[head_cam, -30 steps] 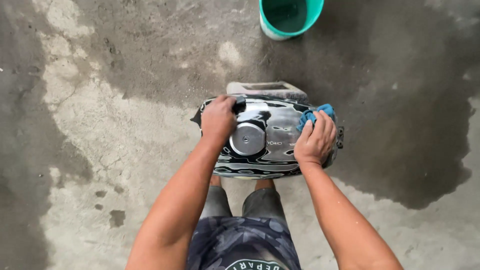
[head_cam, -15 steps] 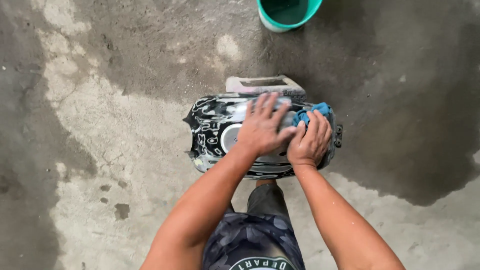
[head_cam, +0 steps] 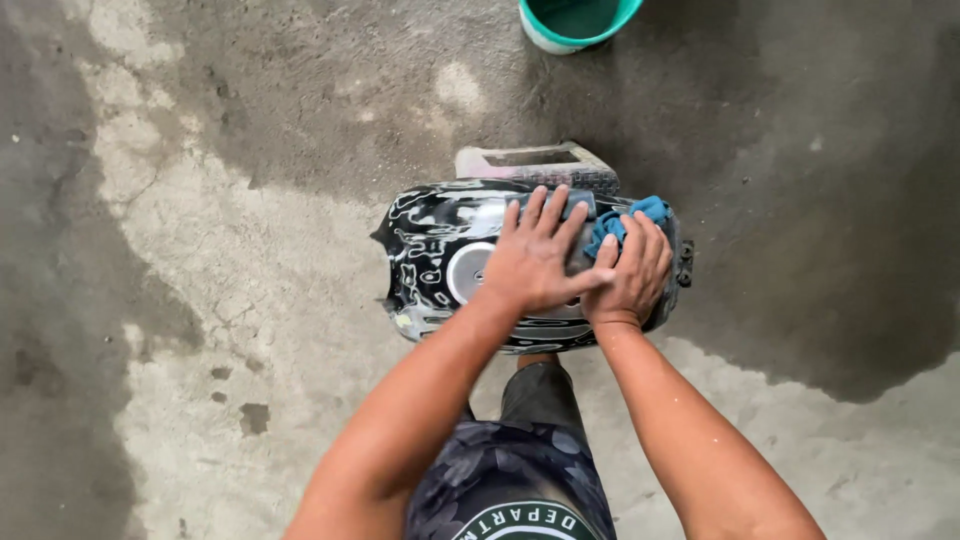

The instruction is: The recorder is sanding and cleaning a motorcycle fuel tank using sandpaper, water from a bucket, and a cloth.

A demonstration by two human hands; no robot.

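Note:
A black motorcycle fuel tank (head_cam: 432, 255) with white patterning and a round silver filler cap (head_cam: 467, 272) rests on a small stool in front of me. My left hand (head_cam: 540, 255) lies flat on top of the tank with fingers spread, partly over the cap. My right hand (head_cam: 630, 268) presses a blue cloth (head_cam: 625, 222) against the tank's right end, right beside the left hand.
A pinkish plastic stool (head_cam: 530, 162) supports the tank from behind. A teal bucket (head_cam: 575, 22) stands at the top edge. The concrete floor (head_cam: 200, 250) is patchy, dark and wet around the tank and to the right. My legs show below.
My left hand has moved from the tank's left side by the cap rightward across the top, fingers spread, ending next to the right hand. The right hand stays on the cloth.

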